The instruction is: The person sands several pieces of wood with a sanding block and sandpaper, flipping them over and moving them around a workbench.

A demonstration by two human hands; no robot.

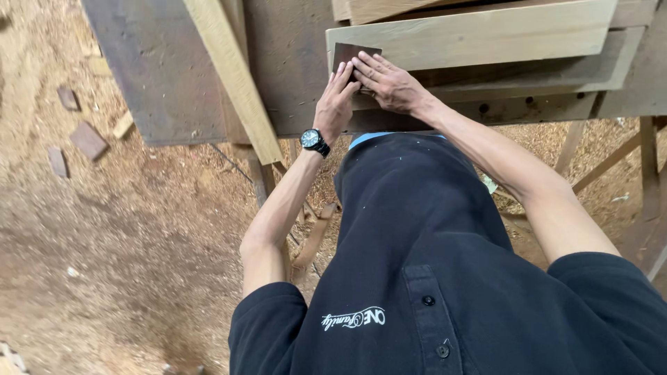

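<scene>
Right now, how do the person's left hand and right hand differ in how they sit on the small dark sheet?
The left hand wears a black wristwatch; the right hand has a bare wrist. The left hand's fingers point up along the small dark sheet, while the right hand's fingers spread sideways across its lower edge. The left forearm comes up steeply; the right arm slants in from the side. Both press on the sheet at the pale wooden board.

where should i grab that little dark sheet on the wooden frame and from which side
Take the dark sheet by its upper left corner, coming from the left. It lies flat on the pale wooden frame, so pinching means lifting an edge first. The left hand and right hand already cover its lower edge and right side, which probably leaves that corner as the only free part.
</scene>
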